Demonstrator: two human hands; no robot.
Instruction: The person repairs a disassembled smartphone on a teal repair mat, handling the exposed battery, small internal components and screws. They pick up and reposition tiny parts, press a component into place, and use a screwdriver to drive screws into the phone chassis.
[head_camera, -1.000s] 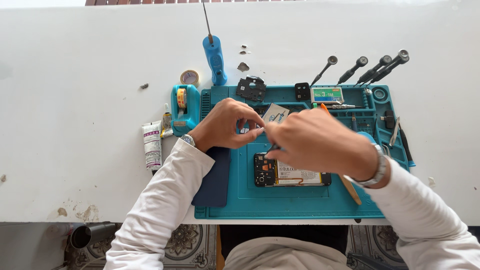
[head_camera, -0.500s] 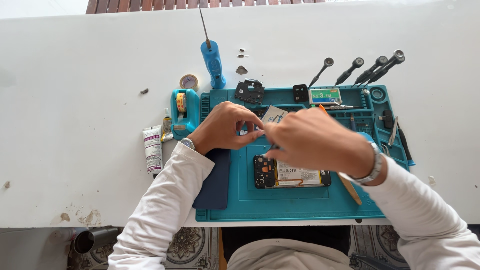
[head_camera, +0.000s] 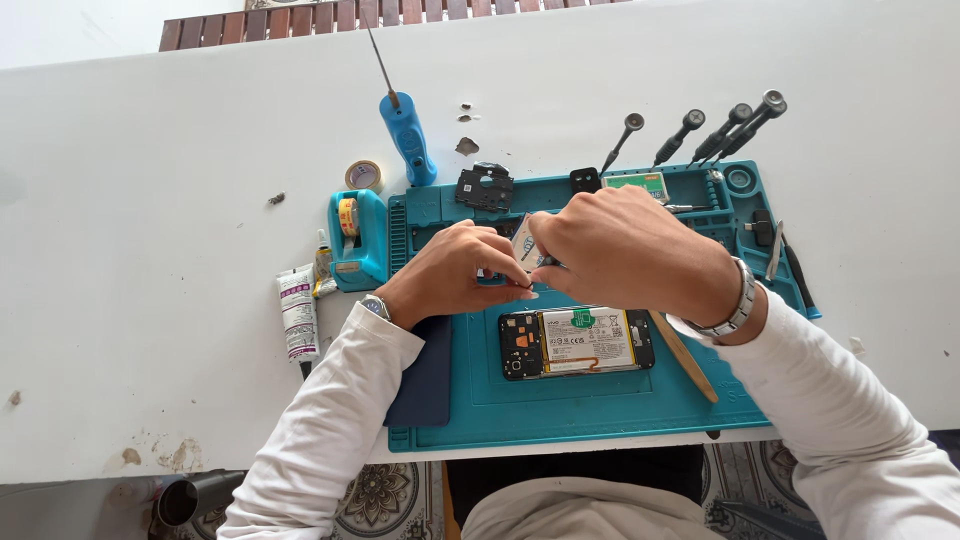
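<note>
- While both hands are meeting over the middle of the teal work mat (head_camera: 600, 420), the left hand (head_camera: 455, 270) is curling its fingers and pinching a small pale part (head_camera: 527, 243) at its tips.
- The right hand (head_camera: 625, 245) is closing its fingers on the same small part from the other side, so the two hands are touching at the fingertips; what exactly the part is cannot be told, as the fingers are covering most of it.
- The small part is hovering just above the mat, near its upper half and just beyond the opened phone (head_camera: 577, 342).
- The opened phone is lying flat on the mat with its back off, its pale battery showing, just below the hands and not touching them.
- A dark back cover (head_camera: 424, 378) is lying at the mat's left edge, under the left forearm.
- A wooden pry stick (head_camera: 683, 356) is resting slantwise beside the phone's right end.
- A blue-handled tool (head_camera: 407, 137) is lying on the white surface (head_camera: 150, 200) above the mat, near a teal tape dispenser (head_camera: 357, 238) and a white tube (head_camera: 297, 312).
- Four dark screwdrivers (head_camera: 700, 132) are lying side by side at the mat's upper right.
</note>
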